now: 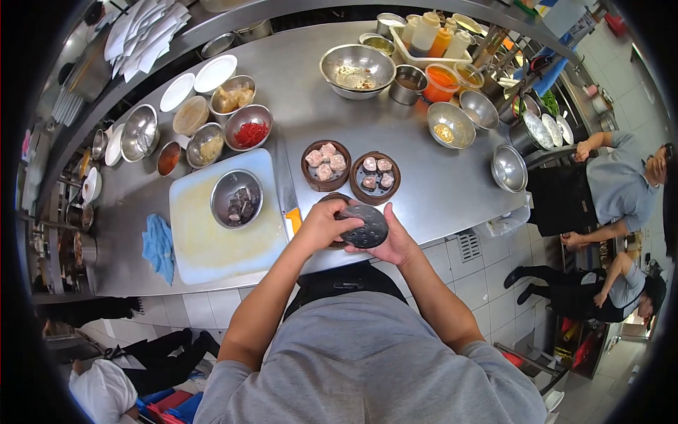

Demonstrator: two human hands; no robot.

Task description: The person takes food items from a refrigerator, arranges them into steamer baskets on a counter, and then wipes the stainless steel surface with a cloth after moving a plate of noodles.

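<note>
My left hand (319, 227) and my right hand (394, 244) together hold a dark round perforated steamer plate (364, 225) over a brown steamer basket (332, 199) that is mostly hidden beneath them at the counter's near edge. Just beyond stand two more brown steamer baskets: one (325, 165) filled with pale pink dumplings, the other (375, 177) holding darker dumplings. To the left, a white cutting board (205, 240) carries a steel bowl (236, 198) of dark pieces.
Steel bowls of ingredients (248, 128) line the back left; a large mixing bowl (357, 68), sauce bottles (431, 32) and orange sauce cup (441, 81) sit further back. A blue cloth (158, 247) lies left of the board. Two people (607, 191) are at right, another at bottom left.
</note>
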